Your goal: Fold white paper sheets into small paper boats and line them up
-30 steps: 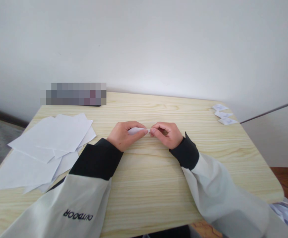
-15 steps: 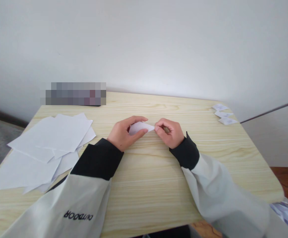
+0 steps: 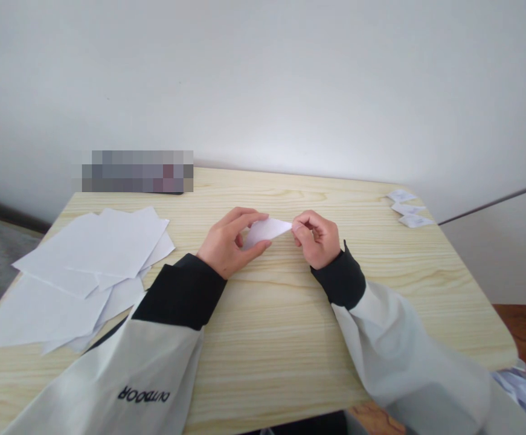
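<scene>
A small folded piece of white paper point(image 3: 267, 230) is held just above the middle of the light wooden table point(image 3: 290, 314). My left hand point(image 3: 229, 244) grips its left part between thumb and fingers. My right hand point(image 3: 319, 238) pinches its pointed right tip with curled fingers. Both wrists rest on the tabletop.
A loose pile of white sheets point(image 3: 86, 266) spreads over the table's left side. Three small folded paper pieces point(image 3: 406, 209) lie at the far right corner. A dark flat object, blurred out, point(image 3: 138, 172) sits at the back left. A white wall stands behind the table.
The folded paper has opened from a narrow sliver into a wider pointed shape. My right hand has shifted slightly to the right and up, and my left fingers have spread.
</scene>
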The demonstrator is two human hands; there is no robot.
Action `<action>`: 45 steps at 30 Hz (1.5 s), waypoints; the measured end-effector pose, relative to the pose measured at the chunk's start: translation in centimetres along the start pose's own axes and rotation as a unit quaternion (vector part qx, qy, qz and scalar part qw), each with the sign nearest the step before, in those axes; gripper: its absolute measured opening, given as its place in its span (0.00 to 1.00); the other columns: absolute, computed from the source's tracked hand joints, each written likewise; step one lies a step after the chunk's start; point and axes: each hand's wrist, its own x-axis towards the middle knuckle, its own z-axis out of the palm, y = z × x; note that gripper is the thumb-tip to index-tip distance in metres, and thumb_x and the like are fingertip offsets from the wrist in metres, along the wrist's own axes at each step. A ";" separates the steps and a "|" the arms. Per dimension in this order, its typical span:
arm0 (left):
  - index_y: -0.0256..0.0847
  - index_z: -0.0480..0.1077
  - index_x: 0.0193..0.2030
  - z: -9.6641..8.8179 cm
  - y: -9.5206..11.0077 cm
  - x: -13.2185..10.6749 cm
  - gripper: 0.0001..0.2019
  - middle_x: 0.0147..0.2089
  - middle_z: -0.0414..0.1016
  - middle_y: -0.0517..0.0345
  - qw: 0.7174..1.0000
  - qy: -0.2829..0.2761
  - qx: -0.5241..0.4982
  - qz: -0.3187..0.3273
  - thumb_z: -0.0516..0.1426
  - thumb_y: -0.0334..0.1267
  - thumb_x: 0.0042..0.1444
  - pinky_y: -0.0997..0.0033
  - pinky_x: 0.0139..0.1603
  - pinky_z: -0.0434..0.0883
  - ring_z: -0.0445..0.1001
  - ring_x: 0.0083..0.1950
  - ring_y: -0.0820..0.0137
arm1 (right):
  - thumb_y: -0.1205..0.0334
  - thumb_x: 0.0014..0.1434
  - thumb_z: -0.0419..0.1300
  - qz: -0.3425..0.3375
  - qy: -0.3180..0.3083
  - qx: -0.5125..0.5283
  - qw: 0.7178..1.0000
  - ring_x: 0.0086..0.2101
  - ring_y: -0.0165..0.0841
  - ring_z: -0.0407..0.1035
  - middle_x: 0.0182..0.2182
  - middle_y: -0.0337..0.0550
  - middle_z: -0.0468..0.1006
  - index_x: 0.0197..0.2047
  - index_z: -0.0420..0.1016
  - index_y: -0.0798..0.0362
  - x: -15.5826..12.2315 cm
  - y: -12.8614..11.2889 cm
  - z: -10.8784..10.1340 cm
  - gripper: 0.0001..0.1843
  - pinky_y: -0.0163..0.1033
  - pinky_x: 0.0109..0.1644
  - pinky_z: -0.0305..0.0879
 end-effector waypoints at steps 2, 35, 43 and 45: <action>0.39 0.72 0.49 0.0 0.0 0.0 0.18 0.48 0.72 0.49 1.000 -0.002 0.004 0.005 0.60 0.41 0.51 0.76 0.26 0.69 0.72 0.38 0.70 | 0.63 0.58 0.53 -0.004 0.000 0.002 1.000 0.21 0.26 0.60 0.18 0.34 0.65 0.25 0.65 0.52 0.0 0.0 0.0 0.10 0.34 0.27 0.58; 0.38 0.72 0.45 0.0 0.5 0.3 0.17 0.44 0.74 0.50 0.999 0.014 -0.050 0.009 0.62 0.43 0.50 0.75 0.28 0.72 0.72 0.37 0.71 | 0.56 0.57 0.57 -0.062 -0.070 -0.045 0.995 0.22 0.26 0.60 0.22 0.36 0.69 0.29 0.67 0.51 0.2 -0.4 0.1 0.10 0.33 0.27 0.58; 0.37 0.72 0.45 0.1 0.5 0.3 0.15 0.44 0.74 0.49 0.998 0.021 -0.055 0.008 0.61 0.40 0.51 0.76 0.28 0.72 0.72 0.37 0.71 | 0.58 0.59 0.56 -0.079 -0.070 -0.044 0.993 0.22 0.26 0.61 0.22 0.36 0.69 0.28 0.66 0.51 0.2 -0.2 0.1 0.09 0.34 0.27 0.59; 0.37 0.72 0.45 0.1 0.5 0.2 0.15 0.43 0.74 0.50 0.998 0.020 -0.056 0.004 0.60 0.40 0.51 0.76 0.28 0.72 0.72 0.37 0.71 | 0.57 0.59 0.56 -0.076 -0.071 -0.046 0.994 0.22 0.27 0.61 0.22 0.36 0.69 0.29 0.66 0.51 0.2 -0.2 0.1 0.09 0.34 0.27 0.59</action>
